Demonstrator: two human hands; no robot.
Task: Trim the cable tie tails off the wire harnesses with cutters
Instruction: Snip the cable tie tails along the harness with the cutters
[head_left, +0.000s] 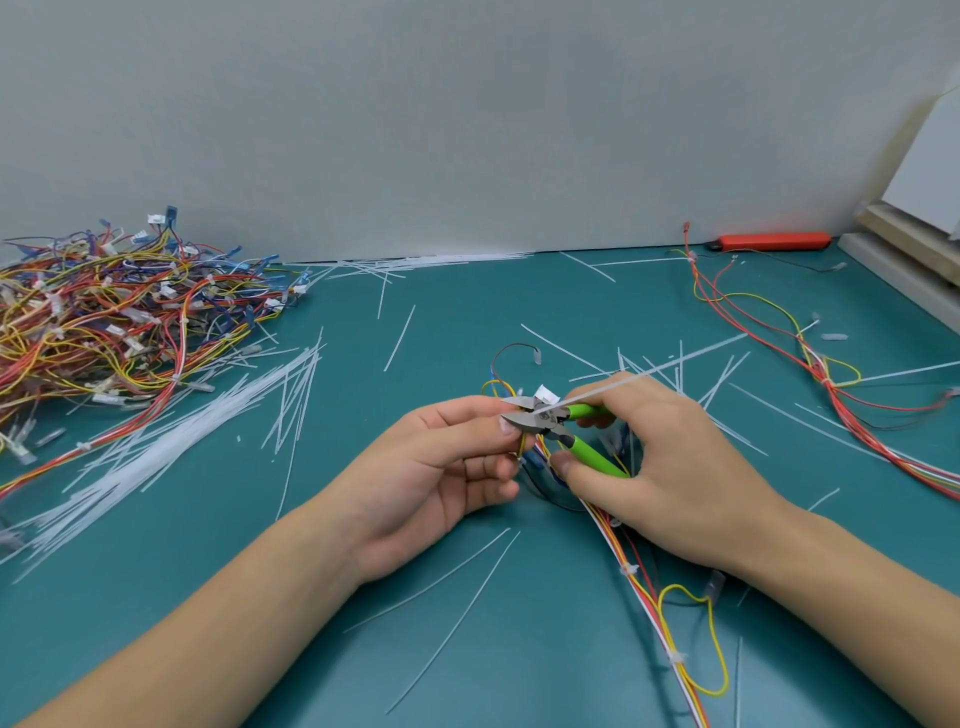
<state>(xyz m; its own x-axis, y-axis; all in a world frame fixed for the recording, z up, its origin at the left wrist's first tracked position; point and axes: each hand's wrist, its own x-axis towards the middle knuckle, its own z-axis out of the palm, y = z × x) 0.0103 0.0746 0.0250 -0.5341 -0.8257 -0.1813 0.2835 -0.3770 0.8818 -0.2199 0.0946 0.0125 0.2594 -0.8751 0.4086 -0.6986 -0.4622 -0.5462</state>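
Centrally, right hand (670, 467) gripping cutters (550, 421)

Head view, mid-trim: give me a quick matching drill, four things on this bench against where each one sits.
Things:
1. cutters
2. harness pile
3. orange tool
4. loose harness

Places:
A. far right, against the wall
B. between both hands, centre
C. far left of the mat
D. right of the hands, strung across the mat

Pairs: 1-B, 2-C, 3-A, 4-D
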